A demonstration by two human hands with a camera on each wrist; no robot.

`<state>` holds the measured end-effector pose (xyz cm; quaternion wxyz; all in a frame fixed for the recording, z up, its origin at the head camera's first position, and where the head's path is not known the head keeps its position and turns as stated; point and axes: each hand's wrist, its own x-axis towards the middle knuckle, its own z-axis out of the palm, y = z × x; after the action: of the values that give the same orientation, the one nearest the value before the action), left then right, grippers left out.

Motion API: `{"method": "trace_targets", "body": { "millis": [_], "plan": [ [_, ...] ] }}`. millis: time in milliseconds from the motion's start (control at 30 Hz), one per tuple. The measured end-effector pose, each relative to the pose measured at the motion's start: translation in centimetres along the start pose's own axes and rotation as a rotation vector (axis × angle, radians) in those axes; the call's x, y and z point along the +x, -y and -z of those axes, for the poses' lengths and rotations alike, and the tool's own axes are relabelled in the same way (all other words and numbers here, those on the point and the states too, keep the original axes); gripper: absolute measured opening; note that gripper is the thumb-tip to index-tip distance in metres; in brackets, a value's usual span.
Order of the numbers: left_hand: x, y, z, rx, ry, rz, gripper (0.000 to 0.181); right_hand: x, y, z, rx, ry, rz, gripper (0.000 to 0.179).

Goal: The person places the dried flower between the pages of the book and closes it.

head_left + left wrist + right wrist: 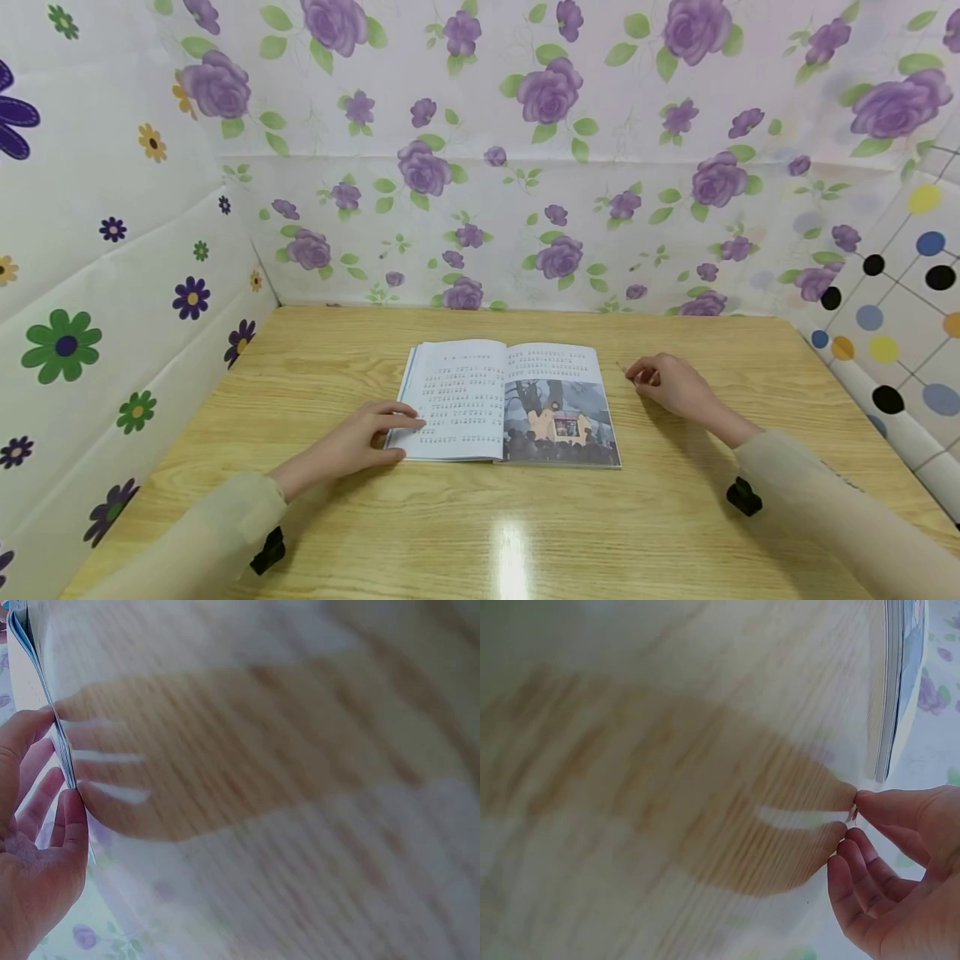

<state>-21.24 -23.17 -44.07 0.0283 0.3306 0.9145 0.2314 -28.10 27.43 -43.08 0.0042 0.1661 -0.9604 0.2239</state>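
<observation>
An open book [463, 392] lies on the wooden table, with printed text on the left page and text above a grey-blue illustration [558, 421] on the right page. My left hand [367, 437] rests at the book's left edge, its fingers extended onto the page and its thumb by the lower corner. In the left wrist view the fingertips overlap the page edges [66, 754]. Right of the book, my right hand [675, 387] pinches a small, thin brownish thing [853, 814] between thumb and fingertips, low over the table; I cannot tell its kind.
The wooden table [420, 533] reaches back to a wall covering [510, 225] with purple roses. Flower-patterned cloth [165, 275] stands at the left, and a dotted covering [900, 333] at the right. Black wrist mounts [744, 497] hang under both sleeves.
</observation>
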Motion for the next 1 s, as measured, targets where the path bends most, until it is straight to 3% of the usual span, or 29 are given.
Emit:
{"method": "trace_targets", "body": {
  "millis": [300,600,1000],
  "plan": [
    [0.0,-0.2,0.3,0.003,0.002,-0.012,0.044,-0.3,-0.7,-0.2,-0.006,-0.04,0.033,0.016],
    [0.0,0.0,0.1,0.002,-0.005,-0.017,0.044,-1.0,-1.2,0.0,0.001,-0.071,-0.001,0.01],
    [0.0,0.0,0.0,-0.007,-0.01,-0.012,0.045,-0.9,-1.7,0.4,-0.089,-0.06,0.018,0.007]
  ]
}}
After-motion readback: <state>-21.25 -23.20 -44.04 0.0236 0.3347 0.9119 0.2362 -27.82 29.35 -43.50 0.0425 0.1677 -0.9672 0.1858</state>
